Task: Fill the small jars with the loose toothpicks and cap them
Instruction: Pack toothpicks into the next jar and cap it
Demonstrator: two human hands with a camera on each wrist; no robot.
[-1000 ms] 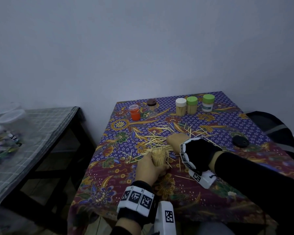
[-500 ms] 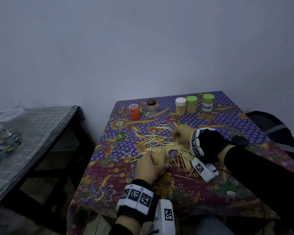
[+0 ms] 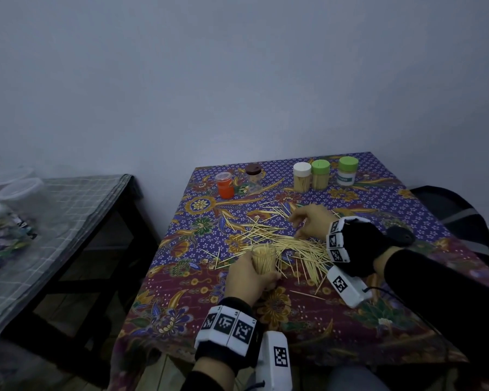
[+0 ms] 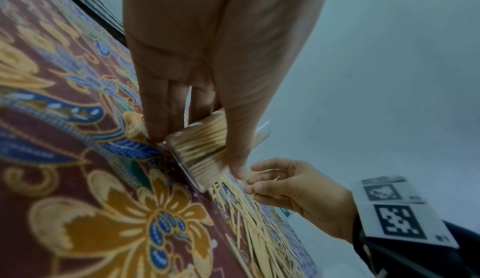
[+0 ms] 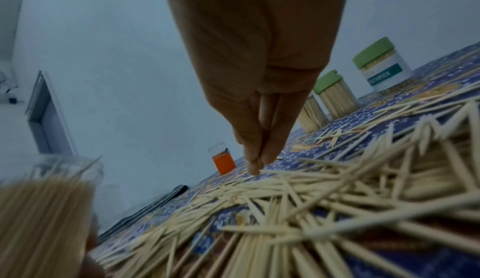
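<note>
The left hand (image 3: 249, 277) wraps an open clear jar (image 3: 263, 258), upright on the bench (image 3: 407, 328), packed with toothpicks standing on end. Just right of the jar, the right hand (image 3: 311, 221) pinches a few picks with fingertips (image 5: 255, 159) together above the loose pile (image 3: 299, 244), which lies flat, fanned many ways. Behind the pile stand capped jars: white (image 3: 302, 176) and two green (image 3: 320, 174), holding upright picks.

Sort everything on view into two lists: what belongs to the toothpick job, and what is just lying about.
Job things: loose toothpicks; open jar held in the left hand; right hand picking at the pile; capped jars; orange jar; brown-lidded jar.

Lying about: black disc; side table with plastic tubs.
</note>
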